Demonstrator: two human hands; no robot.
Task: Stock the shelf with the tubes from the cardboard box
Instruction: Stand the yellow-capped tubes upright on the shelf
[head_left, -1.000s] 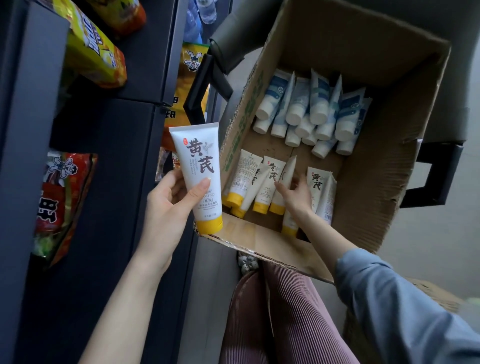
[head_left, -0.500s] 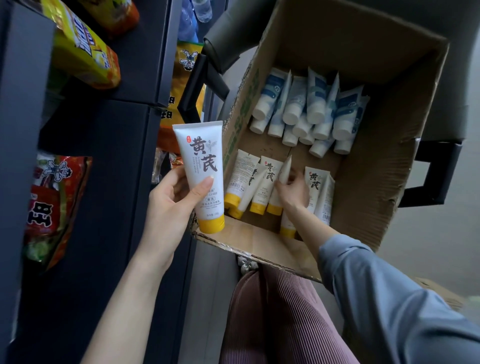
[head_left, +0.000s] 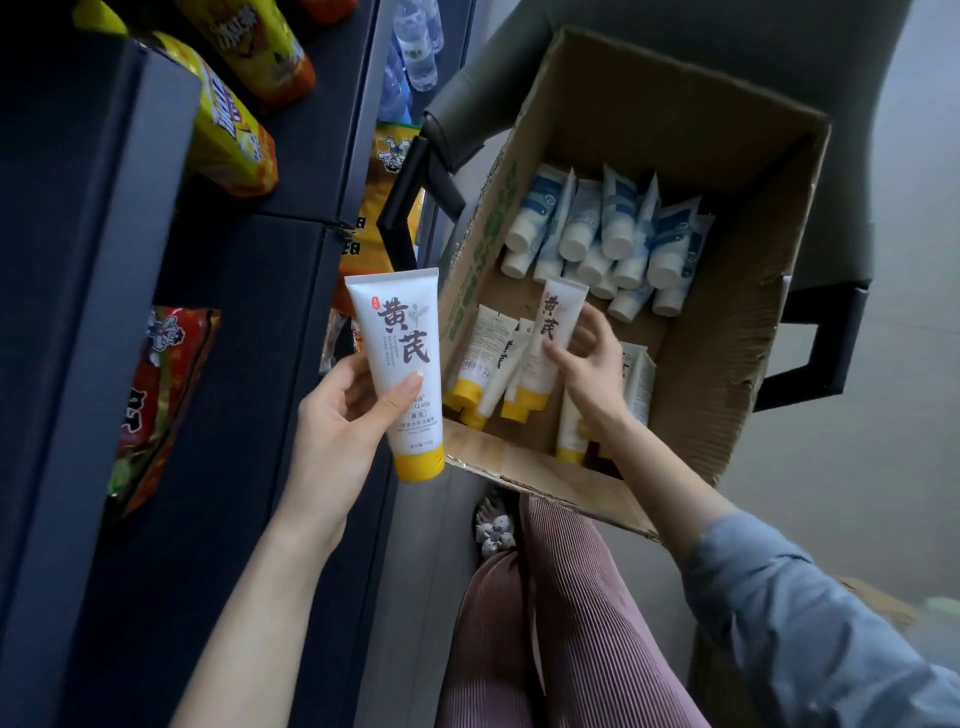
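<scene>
My left hand (head_left: 340, 431) grips a white tube with a yellow cap (head_left: 402, 364), held cap down just outside the box's left wall. The open cardboard box (head_left: 727, 332) rests on a chair. My right hand (head_left: 589, 366) is inside it and pinches a second white and yellow tube (head_left: 553, 332), lifted above several like tubes (head_left: 480, 364) lying near the front wall. A pile of white and blue tubes (head_left: 605, 234) fills the back of the box. The dark shelf unit (head_left: 223, 322) stands to the left.
Yellow snack bags (head_left: 228, 124) and a red snack bag (head_left: 156, 395) sit on the shelves. Water bottles (head_left: 415, 52) and a yellow bag (head_left: 379, 208) show further back. The chair's black armrests (head_left: 410, 208) flank the box. My legs in pink trousers (head_left: 550, 623) are below.
My right hand has picked one white and yellow tube out of the row and raised it. My left hand keeps its tube in nearly the same place.
</scene>
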